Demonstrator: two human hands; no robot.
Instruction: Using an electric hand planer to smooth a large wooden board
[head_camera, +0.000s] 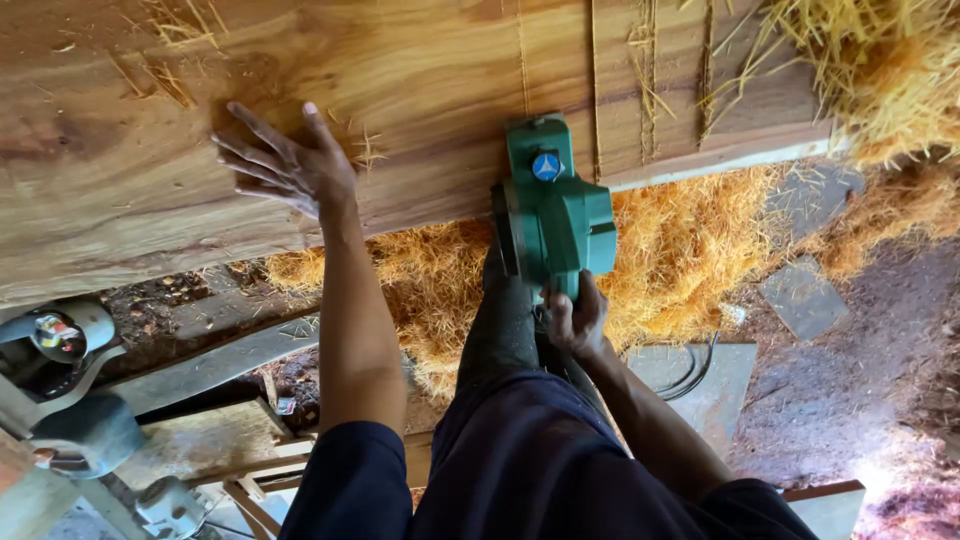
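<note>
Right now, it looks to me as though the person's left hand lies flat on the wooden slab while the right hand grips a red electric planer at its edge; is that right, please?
Not quite: the electric planer is green, not red, as the head view shows. The rest holds: the left hand lies flat, fingers spread, on the wooden slab, and the right hand grips the planer at the slab's edge.

Green plastic-bodied electric planer (556, 207) w/ blue round badge, gripped at rear; wide reddish-brown streaky-grained wooden slab (150, 140) beyond grip; golden-yellow stringy wood shavings (690, 250) beside grip, grey flat slabs (803, 297) further off.

Bare plank (130, 180) left of the spread left hand (290, 165); green planer (555, 205) blocking its right.
</note>
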